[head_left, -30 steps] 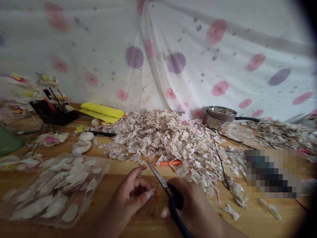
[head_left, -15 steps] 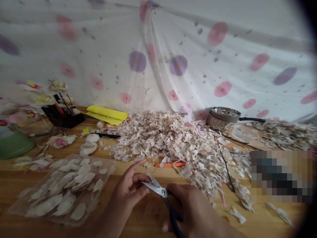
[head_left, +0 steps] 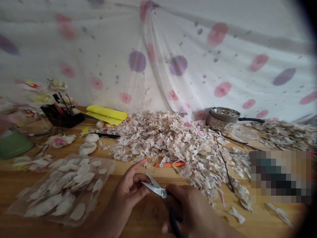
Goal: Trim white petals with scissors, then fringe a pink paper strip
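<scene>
My right hand [head_left: 192, 205] is wrapped round the dark handles of a pair of scissors [head_left: 162, 192]. The blades stand apart and point up and left, reaching the fingertips of my left hand [head_left: 131, 185]. That hand has its thumb and middle finger pinched together beside the blades, while its index finger sticks out. Whatever lies in the pinch is too small or hidden to make out. To the left lies a clear plastic tray [head_left: 110, 167] holding many pale, petal-shaped pieces [head_left: 78, 211]. Beyond both hands spreads a large heap of whitish scraps [head_left: 158, 135].
An orange pen [head_left: 169, 164] lies at the heap's near edge. A metal pan [head_left: 224, 117] stands at the back right. Yellow sheet [head_left: 109, 114], black holder [head_left: 63, 115], artificial flowers [head_left: 59, 141] and a green container [head_left: 15, 143] are at the left. A blurred-out patch covers the right side.
</scene>
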